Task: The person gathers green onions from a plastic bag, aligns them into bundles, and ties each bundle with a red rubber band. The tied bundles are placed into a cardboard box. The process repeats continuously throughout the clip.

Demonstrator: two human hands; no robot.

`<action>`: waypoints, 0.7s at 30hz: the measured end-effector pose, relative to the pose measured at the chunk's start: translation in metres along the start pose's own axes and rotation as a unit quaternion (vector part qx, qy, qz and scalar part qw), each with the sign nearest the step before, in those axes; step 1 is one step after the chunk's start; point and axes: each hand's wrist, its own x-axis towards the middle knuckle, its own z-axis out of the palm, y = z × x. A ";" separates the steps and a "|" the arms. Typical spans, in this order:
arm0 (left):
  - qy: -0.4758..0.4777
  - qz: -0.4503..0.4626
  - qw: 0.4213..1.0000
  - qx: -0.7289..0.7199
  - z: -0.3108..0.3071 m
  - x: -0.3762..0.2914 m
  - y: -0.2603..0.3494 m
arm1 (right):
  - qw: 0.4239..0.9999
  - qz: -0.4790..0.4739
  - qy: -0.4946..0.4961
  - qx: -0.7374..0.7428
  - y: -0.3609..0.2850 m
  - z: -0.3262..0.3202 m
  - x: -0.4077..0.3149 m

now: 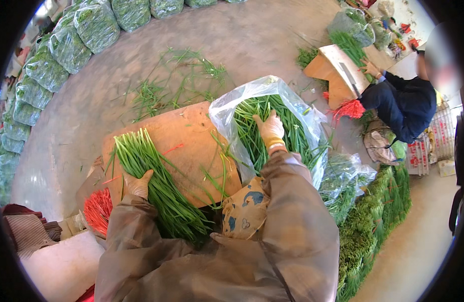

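My left hand point(139, 184), in a thin glove, is closed around a thick bunch of long green stalks with pale cut ends point(156, 170), which lies slanting over the left part of a wooden board point(190, 124). To the right of the board stands a clear plastic bag point(228, 96), its mouth folded wide, full of loose green stalks point(296, 132). My right hand point(270, 126), gloved with a yellow cuff, rests on the stalks in the bag, thumb apart; whether its fingers grip any is hidden. A few loose stalks and thin red ties point(174, 148) lie on the board.
Red ties point(97, 209) hang in a bundle left of the board. Stalks lie scattered on the floor point(148, 94). Stacked bundles point(371, 222) and another plastic bag point(347, 173) stand at right. A co-worker point(405, 98) sits at another board, upper right. Filled bags point(69, 49) line the upper left.
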 end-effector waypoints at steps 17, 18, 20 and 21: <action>0.003 -0.026 1.000 0.000 0.005 -0.012 0.020 | 0.943 -0.270 0.117 -0.154 -0.041 0.082 0.037; 0.003 -0.028 1.000 -0.008 0.004 -0.012 0.018 | 0.952 -0.253 0.035 -0.171 -0.052 0.083 0.029; 0.007 -0.040 0.999 -0.012 0.006 -0.010 0.018 | 0.942 -0.272 0.038 -0.191 -0.049 0.112 0.014; 0.003 -0.042 0.999 -0.024 0.006 -0.011 0.018 | 0.927 -0.298 0.062 -0.219 -0.044 0.120 0.008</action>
